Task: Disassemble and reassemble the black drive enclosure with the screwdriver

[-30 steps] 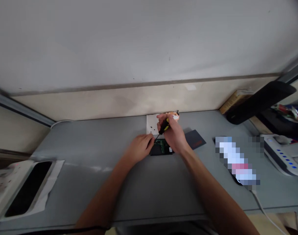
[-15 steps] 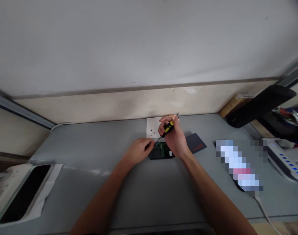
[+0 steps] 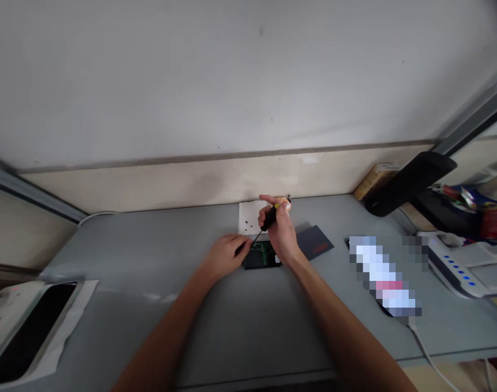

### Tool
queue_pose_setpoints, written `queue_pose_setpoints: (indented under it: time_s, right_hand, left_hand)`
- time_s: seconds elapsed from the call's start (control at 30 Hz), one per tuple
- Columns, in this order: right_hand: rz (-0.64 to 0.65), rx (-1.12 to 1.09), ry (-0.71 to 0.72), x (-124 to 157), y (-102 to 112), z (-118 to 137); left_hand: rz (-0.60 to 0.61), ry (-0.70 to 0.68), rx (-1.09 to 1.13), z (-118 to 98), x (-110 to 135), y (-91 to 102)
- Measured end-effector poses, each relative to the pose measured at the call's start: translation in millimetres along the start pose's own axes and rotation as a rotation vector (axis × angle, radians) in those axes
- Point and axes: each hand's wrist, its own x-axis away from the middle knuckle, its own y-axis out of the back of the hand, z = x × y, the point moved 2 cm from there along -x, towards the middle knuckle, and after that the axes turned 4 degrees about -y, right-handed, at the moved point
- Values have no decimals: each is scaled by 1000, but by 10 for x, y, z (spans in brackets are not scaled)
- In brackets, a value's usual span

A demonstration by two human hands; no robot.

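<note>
A black rectangular case with an exposed green circuit board (image 3: 254, 259) lies flat on the grey table. Curled around its left end, my left hand (image 3: 226, 257) steadies it, thumb and fingers near its upper left corner. My right hand (image 3: 284, 235) grips a black and yellow screwdriver (image 3: 268, 219), one finger stretched out past the handle. The thin shaft slants down left to the board's upper left corner, beside my left fingertips; the exact contact of the tip is too small to tell. Behind the case, several tiny dark pieces, like screws, lie on white paper (image 3: 243, 211).
Right of the case lies a dark blue flat panel (image 3: 314, 243). Farther right are a charging phone (image 3: 382, 277), a power strip (image 3: 456, 267) and a black cylinder (image 3: 409, 185) leaning by a book (image 3: 373, 182). Another phone (image 3: 34, 329) rests at left. The wall (image 3: 170, 188) borders the table's back.
The whole view has shifted slightly, moving things leftward. My right hand has turned on the screwdriver handle, and a finger is now extended. My left hand stays on the case.
</note>
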Motion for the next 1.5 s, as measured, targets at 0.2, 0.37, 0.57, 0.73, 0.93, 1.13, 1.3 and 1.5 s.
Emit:
queue_pose_setpoints:
  time_s: [0.2,0.37,0.57,0.73,0.93,1.13,1.3,1.5]
  right_hand:
    - [-56,-17,-40,3,28,-38]
    - [33,13,-37,-18,73,11]
    - [29,85,-45,-16,17,52]
    - [57,313,189,60,0,475]
    - [458,1278,116,135,589,1015]
    - [750,1781,-118,225,1188,954]
    - [751,1633,-246,102,999,992]
    - [862,1600,-188,180,711,833]
  left_hand:
    - [10,3,-4,8,-7,-17]
    - [28,19,-15,-39,-12,17]
    - [66,39,-13,-49,-45,18]
    - [132,51,-10,-121,-65,134]
    - [269,234,130,-180,63,422]
    - [334,254,236,-134,96,441]
    - [320,239,253,-150,42,415]
    - [308,174,188,-184,9,388]
